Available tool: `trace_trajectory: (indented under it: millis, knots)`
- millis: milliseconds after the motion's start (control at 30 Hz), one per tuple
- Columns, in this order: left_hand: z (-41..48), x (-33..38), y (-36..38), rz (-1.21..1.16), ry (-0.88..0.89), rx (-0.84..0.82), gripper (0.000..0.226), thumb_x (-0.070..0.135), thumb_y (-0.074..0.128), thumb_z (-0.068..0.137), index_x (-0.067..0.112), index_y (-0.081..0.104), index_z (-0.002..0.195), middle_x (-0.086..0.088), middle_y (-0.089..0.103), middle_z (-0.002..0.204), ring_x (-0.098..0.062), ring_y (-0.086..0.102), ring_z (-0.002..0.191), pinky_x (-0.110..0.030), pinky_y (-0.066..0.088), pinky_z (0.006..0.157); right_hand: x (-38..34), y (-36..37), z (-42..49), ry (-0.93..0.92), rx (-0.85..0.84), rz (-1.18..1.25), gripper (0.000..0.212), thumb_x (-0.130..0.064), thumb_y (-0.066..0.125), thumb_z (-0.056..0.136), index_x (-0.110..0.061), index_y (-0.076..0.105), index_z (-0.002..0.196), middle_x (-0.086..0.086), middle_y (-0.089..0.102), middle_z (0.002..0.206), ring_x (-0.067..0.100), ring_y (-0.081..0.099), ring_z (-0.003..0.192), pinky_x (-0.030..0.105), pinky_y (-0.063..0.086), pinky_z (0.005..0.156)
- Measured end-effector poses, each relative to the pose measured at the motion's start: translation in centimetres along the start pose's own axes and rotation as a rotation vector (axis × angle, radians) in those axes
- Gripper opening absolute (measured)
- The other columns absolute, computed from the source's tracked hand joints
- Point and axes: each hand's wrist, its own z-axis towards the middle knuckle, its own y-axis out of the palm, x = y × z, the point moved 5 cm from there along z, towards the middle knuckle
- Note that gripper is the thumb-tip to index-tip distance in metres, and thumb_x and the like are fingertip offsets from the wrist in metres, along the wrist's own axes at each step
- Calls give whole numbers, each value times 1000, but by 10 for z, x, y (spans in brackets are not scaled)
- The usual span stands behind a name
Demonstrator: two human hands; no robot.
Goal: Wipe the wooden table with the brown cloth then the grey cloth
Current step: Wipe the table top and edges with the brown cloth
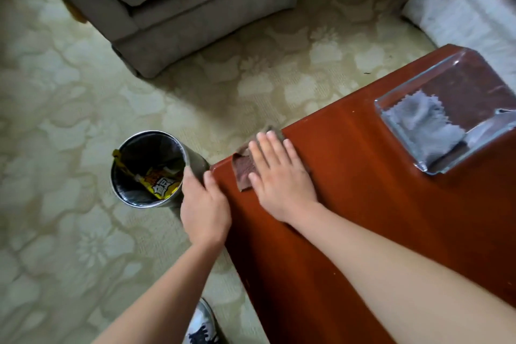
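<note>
The brown cloth (244, 167) lies on the near-left corner of the red-brown wooden table (363, 190), partly over its edge. My right hand (279, 176) presses flat on the cloth with straight fingers. The grey cloth (424, 123) lies crumpled inside a clear glass tray (402, 103) on the table's right side. My left hand (205, 204) is beside the table's corner, its fingers and thumb curled round the wall of a round metal trash bin (139, 165) standing on the floor against the table.
The bin holds a yellow wrapper (156, 179). A grey armchair (181, 8) stands behind on the patterned carpet (69, 120); a light sofa (460, 3) is at the top right. My shoe (202, 324) shows at the bottom.
</note>
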Motion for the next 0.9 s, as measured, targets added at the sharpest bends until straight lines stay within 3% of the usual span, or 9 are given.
trace_trajectory:
  millis: [100, 167, 233, 300, 367, 433, 533, 767, 900]
  knots:
    - [14, -30, -4, -525, -322, -269, 81, 75, 17, 102, 18, 58, 143, -1, 62, 145, -13, 58, 134, -31, 36, 120, -66, 10, 4, -93, 2, 34, 68, -45, 23, 104, -14, 25, 165, 10, 19, 174, 28, 10, 161, 51, 8, 130]
    - [13, -30, -7, -731, -397, -306, 64, 59, 18, 109, 22, 70, 116, 9, 76, 107, 4, 70, 99, -16, 50, 101, -105, 18, -1, -190, -50, 9, 68, -41, 20, 101, -17, 27, 164, 7, 17, 174, 27, 6, 162, 50, 5, 130]
    - [12, -27, -11, -742, -382, -286, 56, 50, 20, 112, 24, 70, 105, 11, 77, 94, 4, 70, 91, -12, 52, 84, -124, 23, -12, -235, -91, -6, 71, -37, 12, 98, -17, 22, 165, 3, 15, 175, 23, 3, 162, 48, 4, 131]
    - [14, -15, -17, -677, -317, -304, 49, 47, 24, 113, 24, 67, 108, 7, 73, 108, -10, 66, 113, -17, 48, 91, -118, 24, -27, -159, -73, 14, 68, -38, 18, 100, -18, 23, 166, 1, 16, 175, 19, 8, 162, 45, 9, 131]
    - [21, -4, -19, -413, -87, -270, 50, 46, 28, 112, 16, 59, 137, -5, 61, 143, -23, 50, 140, -33, 37, 115, -101, 26, -53, -53, -47, -3, 67, -40, 33, 103, -19, 24, 165, 2, 13, 175, 19, 8, 162, 44, 10, 131]
    - [22, 13, -17, -78, 182, -184, 59, 46, 33, 109, 6, 45, 150, -17, 43, 160, -31, 36, 150, -46, 25, 125, -87, 27, -89, 35, -46, 7, 68, -43, 39, 105, -17, 21, 166, 6, 11, 175, 21, 5, 162, 44, 7, 131]
    - [-2, 50, -1, 223, 458, -117, 58, 45, 34, 109, 17, 34, 160, -13, 26, 170, -28, 20, 158, -50, 12, 127, -79, 30, -161, 110, -44, 21, 70, -46, 42, 107, -15, 19, 166, 9, 12, 175, 23, 6, 162, 46, 8, 129]
    - [-15, 62, 31, 426, 485, -62, 60, 53, 26, 107, 24, 34, 158, -7, 38, 163, -30, 31, 150, -58, 22, 119, -50, 65, -353, 324, -152, -96, 66, -54, 34, 106, -15, 36, 159, 7, 6, 176, 24, 12, 161, 47, 13, 127]
    - [-16, 60, 32, 438, 510, -40, 61, 55, 23, 107, 23, 32, 158, -6, 40, 161, -29, 32, 148, -58, 24, 118, -26, 66, -385, 481, -206, -11, 65, -52, 21, 110, -14, 28, 163, 8, 8, 175, 28, 24, 158, 50, 18, 126]
